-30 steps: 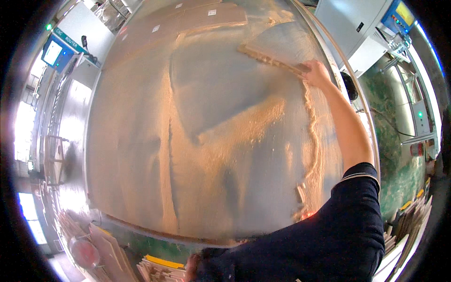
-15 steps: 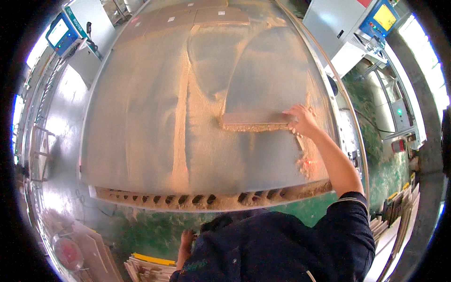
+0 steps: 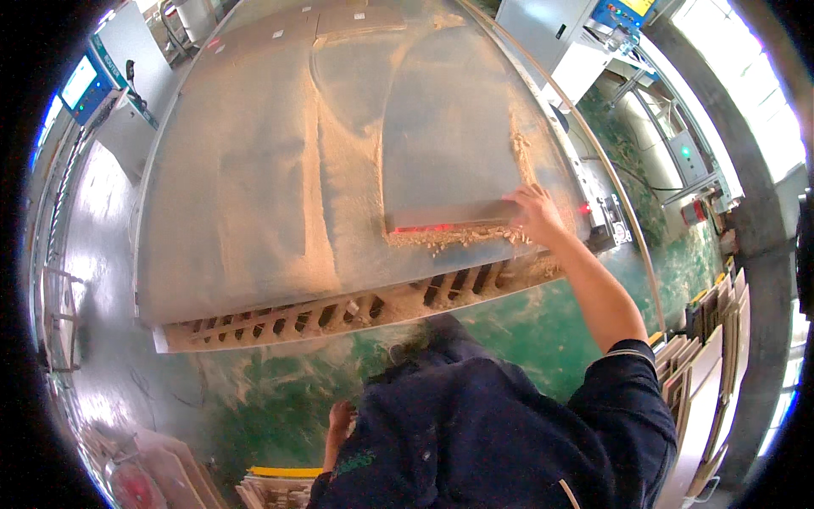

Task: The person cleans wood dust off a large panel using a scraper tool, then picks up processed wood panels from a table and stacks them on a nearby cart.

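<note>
My right hand (image 3: 536, 212) grips the right end of a long brown board strip (image 3: 449, 215), with the fingers over its top edge. The strip lies crosswise on a large flat machine table (image 3: 254, 187) coated in wood dust. Along the strip's near side runs a heap of sawdust and chips (image 3: 449, 237), a little short of the table's near edge. A red light glows on the strip's left half. My left hand (image 3: 342, 416) hangs low beside my body, away from the table; its fingers are too small and partly hidden to read.
Below the table's near edge is a slotted tray (image 3: 398, 304) with sawdust in it. Brown panels (image 3: 339, 25) lie at the table's far end. Control cabinets (image 3: 136, 76) stand left and far right. Stacked boards (image 3: 708, 356) lean at the right.
My right hand has drawn the strip toward me, pushing the chip heap nearer the table's front edge. The view has turned and shifted. My left hand still hangs low.
</note>
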{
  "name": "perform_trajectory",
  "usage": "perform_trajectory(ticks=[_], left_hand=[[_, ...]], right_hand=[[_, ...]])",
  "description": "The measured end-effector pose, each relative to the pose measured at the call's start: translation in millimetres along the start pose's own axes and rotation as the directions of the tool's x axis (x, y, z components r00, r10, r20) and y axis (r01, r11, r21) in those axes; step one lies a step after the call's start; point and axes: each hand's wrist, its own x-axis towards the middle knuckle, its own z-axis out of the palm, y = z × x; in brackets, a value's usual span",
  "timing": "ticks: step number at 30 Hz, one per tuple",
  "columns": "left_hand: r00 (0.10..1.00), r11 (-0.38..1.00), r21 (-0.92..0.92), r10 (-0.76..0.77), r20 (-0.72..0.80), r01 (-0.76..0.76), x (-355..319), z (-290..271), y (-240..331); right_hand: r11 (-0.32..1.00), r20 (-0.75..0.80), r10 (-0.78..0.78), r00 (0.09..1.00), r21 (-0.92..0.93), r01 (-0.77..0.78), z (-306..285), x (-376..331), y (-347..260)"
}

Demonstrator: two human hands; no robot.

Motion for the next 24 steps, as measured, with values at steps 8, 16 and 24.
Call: perform_trajectory(ticks=[8,16,24], left_hand=[[0.771,0.395,-0.739,-0.583,0.257,0.545,27,-35,57],[0.846,0.463,-0.774,-0.506,0.169,0.432,22,-2,64],[0.759,0.48,-0.686,-0.631,0.163,0.546,24,13,159]], right_hand=[[0.941,-0.362,0.171,0.916,-0.215,-0.261,-19,13,87],[0.785,-0.335,0.615,0.714,0.166,-0.597,-15,77,160],[0.791,-0.289,0.61,0.738,0.168,-0.589,-52,204,220]])
